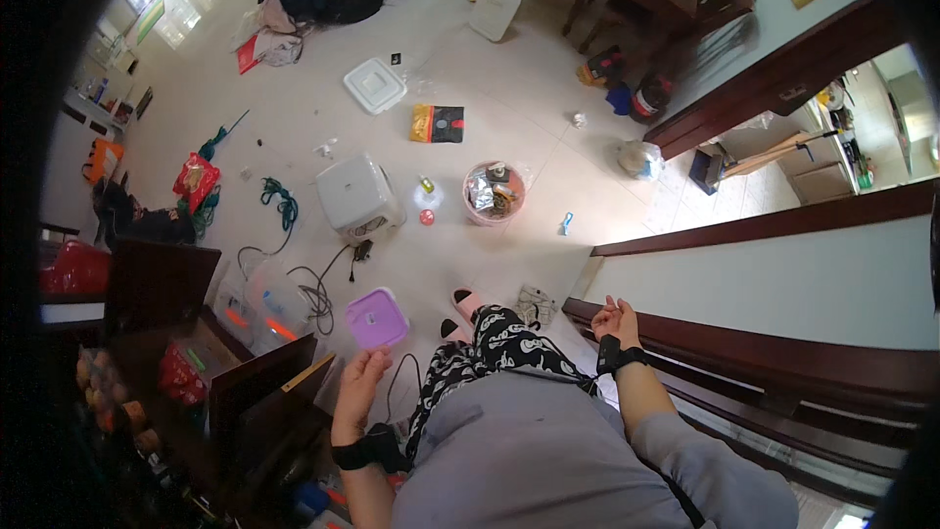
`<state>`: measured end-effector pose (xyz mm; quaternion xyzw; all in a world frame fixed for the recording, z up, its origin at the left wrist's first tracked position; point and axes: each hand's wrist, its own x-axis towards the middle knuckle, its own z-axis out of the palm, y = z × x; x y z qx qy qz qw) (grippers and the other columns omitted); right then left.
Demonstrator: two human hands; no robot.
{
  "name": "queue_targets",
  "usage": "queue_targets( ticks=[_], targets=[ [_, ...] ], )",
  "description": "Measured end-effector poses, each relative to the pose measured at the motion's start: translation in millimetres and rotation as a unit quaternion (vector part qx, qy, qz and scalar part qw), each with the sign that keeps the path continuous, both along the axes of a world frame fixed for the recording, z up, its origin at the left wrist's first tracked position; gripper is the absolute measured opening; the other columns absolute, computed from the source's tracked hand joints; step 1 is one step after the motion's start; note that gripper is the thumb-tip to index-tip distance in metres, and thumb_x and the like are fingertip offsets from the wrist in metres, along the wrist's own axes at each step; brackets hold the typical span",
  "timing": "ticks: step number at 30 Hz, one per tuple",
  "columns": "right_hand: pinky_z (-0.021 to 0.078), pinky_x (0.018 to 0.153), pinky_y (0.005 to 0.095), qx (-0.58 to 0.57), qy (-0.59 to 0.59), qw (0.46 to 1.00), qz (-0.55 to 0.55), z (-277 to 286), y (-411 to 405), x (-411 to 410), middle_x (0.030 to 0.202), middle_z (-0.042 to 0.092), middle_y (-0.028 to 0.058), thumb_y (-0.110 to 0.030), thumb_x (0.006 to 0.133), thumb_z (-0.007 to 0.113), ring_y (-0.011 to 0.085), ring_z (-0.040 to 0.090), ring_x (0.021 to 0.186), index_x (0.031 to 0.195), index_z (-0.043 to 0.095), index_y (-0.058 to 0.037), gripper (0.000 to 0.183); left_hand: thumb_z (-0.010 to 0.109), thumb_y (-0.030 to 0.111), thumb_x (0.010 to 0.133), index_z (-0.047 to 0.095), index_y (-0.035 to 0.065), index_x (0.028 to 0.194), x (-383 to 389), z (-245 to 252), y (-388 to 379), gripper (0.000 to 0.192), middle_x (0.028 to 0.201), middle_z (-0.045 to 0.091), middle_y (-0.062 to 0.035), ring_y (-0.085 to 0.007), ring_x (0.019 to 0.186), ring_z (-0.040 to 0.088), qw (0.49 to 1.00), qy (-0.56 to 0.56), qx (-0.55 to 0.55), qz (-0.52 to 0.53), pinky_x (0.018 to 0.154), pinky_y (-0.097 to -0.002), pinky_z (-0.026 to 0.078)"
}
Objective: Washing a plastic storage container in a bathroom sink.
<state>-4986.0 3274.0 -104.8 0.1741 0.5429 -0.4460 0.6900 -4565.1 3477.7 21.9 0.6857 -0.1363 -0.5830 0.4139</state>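
My left hand [360, 376] is raised at waist height with curled fingers and nothing seen in it, just below a purple square lid [377, 317] on the floor. My right hand [615, 319] is held out palm up, fingers loosely bent and holding nothing, near a dark wooden rail [705, 330]. Both wrists wear black straps. Ahead on the tiles are a white boxy appliance [354, 195], a pink bin [493, 217] full of rubbish, a yellow and black packet [438, 124] and a white plastic lid [374, 86]. A small blue and white object [567, 223] lies right of the bin.
Open wooden drawers [250, 382] stand close at the left, near clear plastic containers [272, 301]. Loose cable [317, 297] and green rope [280, 202] lie on the floor. A crumpled cloth item [536, 306] is by my feet. A tied bag [641, 160] sits by the doorway.
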Motion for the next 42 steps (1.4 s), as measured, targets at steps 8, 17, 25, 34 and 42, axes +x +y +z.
queue_targets(
  ticks=[8, 17, 25, 34, 42],
  targets=[
    [0.0372, 0.049, 0.0227, -0.065, -0.024, 0.993, -0.093, 48.9, -1.9, -3.4, 0.06, 0.044, -0.0031, -0.019, 0.083, 0.047, 0.0086, 0.04, 0.048, 0.1, 0.05, -0.0077, 0.02, 0.048, 0.029, 0.09, 0.055, 0.0024, 0.107, 7.0, -0.4, -45.5, 0.032, 0.098, 0.057, -0.0034, -0.0145, 0.093, 0.054, 0.998, 0.023, -0.047, -0.022, 0.081, -0.0265, 0.039],
    [0.0399, 0.051, 0.0235, -0.11, -0.106, 0.983, -0.104, 55.2, -73.2, 10.8, 0.057, 0.044, -0.0027, -0.014, 0.081, 0.05, 0.0092, 0.041, 0.048, 0.093, 0.055, -0.0063, 0.015, 0.048, 0.029, 0.09, 0.054, 0.0028, 0.108, -2.2, 5.0, -112.4, 0.032, 0.098, 0.057, -0.0043, -0.0142, 0.09, 0.056, 0.997, 0.011, -0.036, -0.061, 0.075, -0.0235, 0.041],
    [0.0384, 0.052, 0.0218, -0.182, -0.182, 0.959, -0.117, 96.4, -189.8, -15.5, 0.056, 0.041, -0.0049, -0.013, 0.083, 0.048, 0.0082, 0.039, 0.049, 0.093, 0.056, -0.0077, 0.014, 0.048, 0.028, 0.09, 0.054, 0.0034, 0.108, -52.0, -0.3, -235.0, 0.031, 0.103, 0.056, -0.0026, -0.0146, 0.092, 0.057, 0.995, 0.026, -0.019, -0.092, 0.078, -0.0237, 0.04],
    [0.0383, 0.053, 0.0223, -0.219, -0.177, 0.956, -0.078, 120.8, -290.0, -42.8, 0.057, 0.04, -0.0046, -0.012, 0.083, 0.048, 0.0082, 0.04, 0.051, 0.095, 0.055, -0.0076, 0.014, 0.05, 0.026, 0.09, 0.056, 0.0019, 0.106, -130.8, -7.1, -369.6, 0.03, 0.093, 0.058, -0.0036, -0.0102, 0.084, 0.055, 0.975, 0.052, -0.026, -0.213, 0.071, -0.0192, 0.041],
    [0.0378, 0.054, 0.022, -0.208, -0.24, 0.935, -0.157, 124.7, -312.2, -60.7, 0.052, 0.037, -0.0061, -0.012, 0.084, 0.047, 0.0078, 0.038, 0.05, 0.091, 0.058, -0.0064, 0.015, 0.047, 0.025, 0.091, 0.056, 0.0003, 0.107, -151.4, -20.4, -479.5, 0.03, 0.091, 0.058, -0.0021, -0.009, 0.083, 0.055, 0.946, 0.053, -0.106, -0.302, 0.075, -0.0212, 0.044]
  ],
)
